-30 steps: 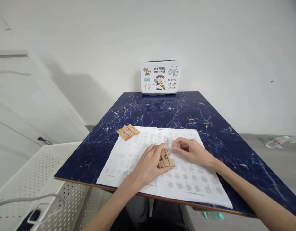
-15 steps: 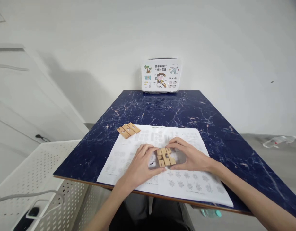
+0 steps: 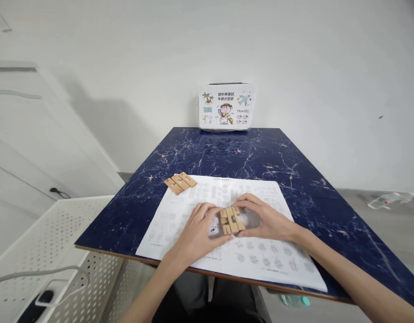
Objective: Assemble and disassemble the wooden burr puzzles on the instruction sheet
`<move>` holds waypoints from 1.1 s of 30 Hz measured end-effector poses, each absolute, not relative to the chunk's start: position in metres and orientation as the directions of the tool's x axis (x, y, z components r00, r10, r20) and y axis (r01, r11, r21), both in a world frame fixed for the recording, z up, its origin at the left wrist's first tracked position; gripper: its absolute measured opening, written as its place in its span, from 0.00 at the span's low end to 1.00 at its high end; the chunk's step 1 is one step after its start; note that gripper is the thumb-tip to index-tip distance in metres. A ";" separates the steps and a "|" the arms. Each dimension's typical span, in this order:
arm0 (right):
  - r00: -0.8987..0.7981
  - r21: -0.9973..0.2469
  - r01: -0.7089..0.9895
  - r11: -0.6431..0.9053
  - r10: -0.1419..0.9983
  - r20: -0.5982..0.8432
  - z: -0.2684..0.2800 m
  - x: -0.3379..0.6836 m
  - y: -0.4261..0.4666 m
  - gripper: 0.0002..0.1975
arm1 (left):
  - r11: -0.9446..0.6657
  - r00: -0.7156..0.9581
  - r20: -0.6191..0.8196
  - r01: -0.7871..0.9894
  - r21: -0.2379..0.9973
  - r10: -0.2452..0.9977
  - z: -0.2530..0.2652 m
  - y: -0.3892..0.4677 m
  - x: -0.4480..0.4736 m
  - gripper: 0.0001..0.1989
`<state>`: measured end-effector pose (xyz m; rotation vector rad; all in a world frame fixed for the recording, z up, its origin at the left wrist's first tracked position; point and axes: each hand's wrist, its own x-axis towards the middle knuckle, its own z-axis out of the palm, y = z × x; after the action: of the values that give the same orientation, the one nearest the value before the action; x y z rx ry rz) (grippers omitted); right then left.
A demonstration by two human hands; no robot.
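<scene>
Between my hands is a small cluster of notched wooden puzzle pieces (image 3: pixel 231 220), set side by side over the printed sheet. My left hand (image 3: pixel 199 231) grips its left side, with thumb at the near edge and fingers at the far edge. On the other side my right hand (image 3: pixel 262 218) pinches the cluster's right side in the same way. More wooden puzzle pieces (image 3: pixel 180 183) with cut-out slots lie in a row at the sheet's far left corner. The white instruction sheet (image 3: pixel 261 269) carries rows of small grey diagrams and lies partly under both hands.
A dark blue marbled table (image 3: pixel 227 154) holds the sheet. At its far edge, against the wall, stands a white printed case (image 3: pixel 226 107). A perforated white basket (image 3: pixel 75 220) with a cable is at the left. Plastic bottles (image 3: pixel 390 200) lie on the floor.
The right-hand piece of the cluster has shifted very slightly between my fingers. Both hands keep nearly the same grip, and the whole view has moved a little.
</scene>
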<state>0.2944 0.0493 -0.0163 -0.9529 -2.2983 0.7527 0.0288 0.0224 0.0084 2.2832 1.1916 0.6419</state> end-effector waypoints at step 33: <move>-0.621 -0.666 0.437 0.604 0.739 0.263 -0.012 0.294 0.049 0.29 | -0.523 0.514 0.191 0.644 0.558 0.836 0.006 0.023 0.032 0.27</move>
<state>0.2936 0.0493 -0.0121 -0.9278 -2.3066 0.7614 0.0317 0.0229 0.0064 2.3394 1.2174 0.6237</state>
